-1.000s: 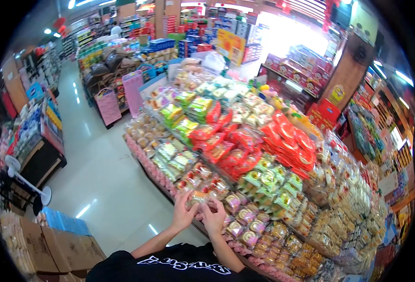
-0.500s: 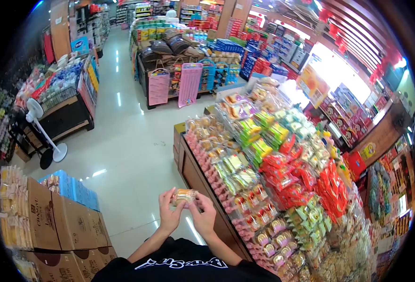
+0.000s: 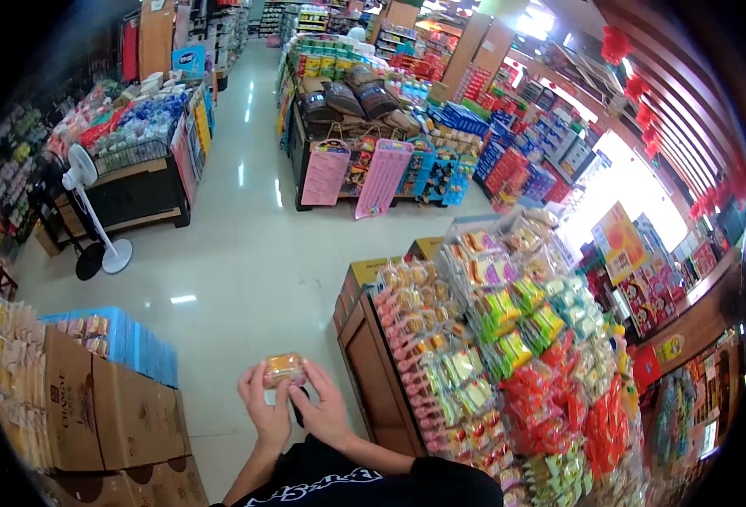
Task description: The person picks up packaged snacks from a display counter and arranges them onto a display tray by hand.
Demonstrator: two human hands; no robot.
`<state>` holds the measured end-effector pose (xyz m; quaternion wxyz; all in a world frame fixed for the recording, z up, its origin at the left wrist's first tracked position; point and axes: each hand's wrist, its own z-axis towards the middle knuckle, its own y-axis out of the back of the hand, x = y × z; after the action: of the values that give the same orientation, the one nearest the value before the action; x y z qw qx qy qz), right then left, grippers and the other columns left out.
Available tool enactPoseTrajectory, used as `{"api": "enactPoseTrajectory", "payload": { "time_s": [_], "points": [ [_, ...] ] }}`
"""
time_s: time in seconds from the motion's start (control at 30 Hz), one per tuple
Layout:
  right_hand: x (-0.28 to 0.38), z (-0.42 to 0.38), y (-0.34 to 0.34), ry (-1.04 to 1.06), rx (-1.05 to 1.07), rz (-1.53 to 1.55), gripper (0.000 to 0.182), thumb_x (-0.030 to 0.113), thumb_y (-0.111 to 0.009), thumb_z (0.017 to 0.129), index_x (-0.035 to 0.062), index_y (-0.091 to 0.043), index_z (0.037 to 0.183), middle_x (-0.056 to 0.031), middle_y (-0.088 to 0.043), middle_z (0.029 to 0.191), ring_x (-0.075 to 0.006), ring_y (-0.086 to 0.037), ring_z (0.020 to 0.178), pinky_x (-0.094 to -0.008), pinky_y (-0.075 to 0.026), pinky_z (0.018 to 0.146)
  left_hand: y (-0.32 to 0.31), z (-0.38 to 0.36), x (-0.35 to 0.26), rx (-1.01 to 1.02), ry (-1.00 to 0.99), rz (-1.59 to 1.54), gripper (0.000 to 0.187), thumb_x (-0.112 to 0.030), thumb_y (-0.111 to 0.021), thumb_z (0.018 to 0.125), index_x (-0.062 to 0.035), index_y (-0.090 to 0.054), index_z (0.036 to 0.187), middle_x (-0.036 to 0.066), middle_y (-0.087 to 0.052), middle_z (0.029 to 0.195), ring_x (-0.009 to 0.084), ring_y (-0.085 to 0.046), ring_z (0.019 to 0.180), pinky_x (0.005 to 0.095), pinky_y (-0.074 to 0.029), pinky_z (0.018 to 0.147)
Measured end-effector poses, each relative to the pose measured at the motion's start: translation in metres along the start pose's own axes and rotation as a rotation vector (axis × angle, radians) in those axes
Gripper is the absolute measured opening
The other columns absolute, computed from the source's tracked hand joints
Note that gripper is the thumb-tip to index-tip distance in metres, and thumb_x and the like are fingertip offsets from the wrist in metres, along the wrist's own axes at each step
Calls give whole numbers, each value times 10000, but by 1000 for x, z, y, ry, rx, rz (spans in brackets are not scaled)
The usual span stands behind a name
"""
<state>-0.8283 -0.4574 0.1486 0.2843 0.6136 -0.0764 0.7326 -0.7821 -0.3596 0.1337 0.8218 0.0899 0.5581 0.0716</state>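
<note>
Both hands, left hand (image 3: 265, 414) and right hand (image 3: 326, 411), are clamping a small wrapped cake (image 3: 284, 368) between fingertips, just beside the display stand (image 3: 373, 372). Held this lightly, the slick wrapper is risking a slip to the floor (image 3: 246, 253) beneath.

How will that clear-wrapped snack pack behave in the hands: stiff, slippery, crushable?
The snack pack is small and sits between the fingertips of the left hand and right hand, so it is probably light. Its glossy clear wrap looks slippery. The orange, cake-like filling would likely squash under a firm pinch.
</note>
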Motion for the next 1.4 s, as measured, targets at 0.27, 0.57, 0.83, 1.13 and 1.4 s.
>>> {"api": "enactPoseTrajectory", "payload": {
  "time_s": [0.27,0.57,0.83,1.13,1.4],
  "points": [
    [3,144,-29,174,111,136,567,96,-669,830,-24,-435,1332,-181,-488,1317,-275,-456,1233,-356,-363,1023,-31,132,18,-182,-49,-26,478,-57,-621,858,11,-438,1294,111,-445,1175,221,-458,1102,343,-368,958],
    [5,252,-45,455,261,153,598,29,-652,804,-19,-399,1344,-212,-444,1355,-335,-399,1275,-438,-268,1083,-55,211,44,-385,-171,-223,477,-63,-624,872,-9,-386,1282,75,-412,1164,185,-431,1095,331,-342,964],
    [-4,326,-127,515,411,205,746,63,-650,808,-30,-226,1414,-261,-289,1441,-388,-283,1351,-475,-207,1106,-36,296,87,-529,-270,-207,451,-74,-650,855,-24,-406,1231,90,-407,1136,193,-438,1028,324,-369,907],
    [17,447,-259,425,596,326,759,280,-513,907,-97,-107,1425,-283,-233,1450,-359,-248,1353,-442,-181,1106,27,444,144,-600,-381,-117,471,35,-706,751,-10,-470,1157,135,-466,1079,245,-477,956,328,-424,814],
    [28,500,-408,343,732,530,793,231,-560,876,-65,-88,1440,-206,-338,1331,-300,-367,1215,-426,-260,1052,110,524,204,-745,-333,36,458,15,-719,741,-23,-509,1146,131,-502,1066,261,-496,944,340,-432,804]
  ]
}}
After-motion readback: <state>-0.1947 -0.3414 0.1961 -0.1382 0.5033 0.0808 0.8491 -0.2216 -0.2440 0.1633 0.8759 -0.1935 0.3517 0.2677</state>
